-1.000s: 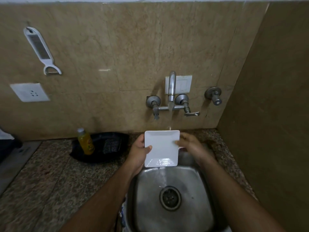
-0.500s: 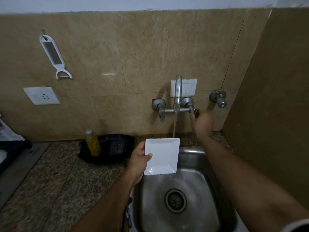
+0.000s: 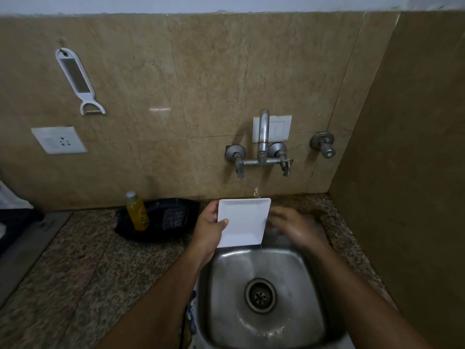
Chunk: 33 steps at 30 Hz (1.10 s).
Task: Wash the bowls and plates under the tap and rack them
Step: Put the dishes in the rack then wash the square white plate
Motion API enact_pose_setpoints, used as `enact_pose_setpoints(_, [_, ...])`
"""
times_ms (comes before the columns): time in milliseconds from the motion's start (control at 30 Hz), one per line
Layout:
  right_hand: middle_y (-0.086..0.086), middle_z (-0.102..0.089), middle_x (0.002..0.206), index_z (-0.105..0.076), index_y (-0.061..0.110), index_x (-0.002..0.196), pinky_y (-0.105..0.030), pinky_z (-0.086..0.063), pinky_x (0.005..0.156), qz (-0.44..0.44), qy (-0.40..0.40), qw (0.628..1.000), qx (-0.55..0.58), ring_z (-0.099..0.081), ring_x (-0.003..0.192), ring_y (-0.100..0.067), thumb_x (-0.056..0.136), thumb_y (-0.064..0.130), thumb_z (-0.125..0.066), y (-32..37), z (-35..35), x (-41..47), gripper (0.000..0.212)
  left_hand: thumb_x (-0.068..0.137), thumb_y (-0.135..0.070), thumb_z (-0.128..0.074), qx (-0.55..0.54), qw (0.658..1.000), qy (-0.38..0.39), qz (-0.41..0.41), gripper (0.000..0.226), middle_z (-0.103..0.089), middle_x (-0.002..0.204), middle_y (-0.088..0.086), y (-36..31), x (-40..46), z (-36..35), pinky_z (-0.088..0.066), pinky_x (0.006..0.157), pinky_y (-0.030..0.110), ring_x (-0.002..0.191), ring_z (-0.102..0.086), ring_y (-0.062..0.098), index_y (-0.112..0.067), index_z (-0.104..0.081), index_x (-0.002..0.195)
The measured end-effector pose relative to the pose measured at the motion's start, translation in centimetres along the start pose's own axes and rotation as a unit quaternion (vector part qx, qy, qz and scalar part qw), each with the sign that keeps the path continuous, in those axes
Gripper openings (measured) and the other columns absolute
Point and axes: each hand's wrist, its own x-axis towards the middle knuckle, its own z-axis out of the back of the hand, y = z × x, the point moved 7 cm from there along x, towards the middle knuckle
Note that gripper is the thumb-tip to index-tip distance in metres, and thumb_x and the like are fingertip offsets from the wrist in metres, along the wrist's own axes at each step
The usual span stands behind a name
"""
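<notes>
My left hand grips a white square plate by its left edge, thumb on the face. The plate is tilted up over the back rim of the steel sink, and water drips off its lower right corner. My right hand is blurred, with its fingertips at the plate's right edge; whether they hold the plate cannot be told. The wall tap stands above the plate, and only a last drop hangs below its spout. No rack or other dishes show.
A black tray with a yellow soap bottle and a scrub pad sits on the granite counter left of the sink. A peeler and a socket are on the wall. A side wall closes in the right.
My right hand came down from the tap's right lever to the plate's right edge. The stream from the tap has stopped. My left hand kept hold of the plate.
</notes>
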Motion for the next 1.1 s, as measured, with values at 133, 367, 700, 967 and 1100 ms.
enact_pose_setpoints(133, [0.020,-0.073,0.098,-0.070,0.032,0.108,-0.026,-0.056,0.082,0.042,-0.055,0.996,-0.061,-0.068,0.091,0.004,0.091,0.012,-0.065,-1.1,-0.5,-0.3,0.026,0.091,0.014,-0.050,0.015,1.000,0.005,-0.012,0.041,-0.071,0.106,0.002,-0.5,-0.2,-0.3,-0.055,0.086,0.032,0.096,-0.068,0.015,-0.017,-0.059,0.115])
enact_pose_setpoints(367, [0.004,-0.073,0.113,-0.070,0.019,0.119,-0.031,-0.056,0.086,0.087,-0.144,0.970,-0.178,-0.066,0.099,-0.009,0.095,0.020,-0.062,0.6,0.8,-1.5,0.025,0.091,-0.014,-0.066,0.252,0.964,0.061,-0.049,0.030,-0.071,0.117,0.000,-0.6,0.0,0.8,-0.053,0.098,0.040,0.105,-0.067,0.012,-0.014,-0.066,0.121])
enact_pose_setpoints(700, [0.002,-0.074,0.110,-0.066,0.019,0.122,-0.029,-0.058,0.081,0.110,-0.161,0.952,-0.238,-0.069,0.095,-0.010,0.094,0.021,-0.062,-0.1,-0.4,-2.6,0.028,0.093,-0.027,-0.061,0.450,0.879,0.049,-0.148,0.027,-0.073,0.108,0.009,-1.8,-0.3,1.0,-0.050,0.084,0.027,0.100,-0.067,0.023,-0.009,-0.071,0.112])
enact_pose_setpoints(967, [0.004,-0.074,0.109,-0.068,0.020,0.120,-0.029,-0.058,0.080,0.096,-0.169,0.953,-0.233,-0.069,0.094,-0.010,0.093,0.022,-0.064,-0.6,0.1,-2.2,0.027,0.093,-0.028,-0.062,0.456,0.877,0.030,-0.153,0.026,-0.074,0.103,0.009,-1.8,-0.4,0.9,-0.043,0.074,0.022,0.094,-0.067,0.023,-0.009,-0.072,0.108])
enact_pose_setpoints(1100, [0.007,-0.076,0.100,-0.072,0.020,0.112,-0.008,-0.048,0.072,0.102,-0.183,0.952,-0.221,-0.067,0.083,0.000,0.092,0.024,-0.067,0.3,0.6,-2.8,0.021,0.093,-0.031,-0.060,0.474,0.861,0.018,-0.187,0.025,-0.073,0.089,0.009,-3.0,-0.8,0.6,-0.044,0.067,0.027,0.084,-0.067,0.023,-0.009,-0.071,0.094])
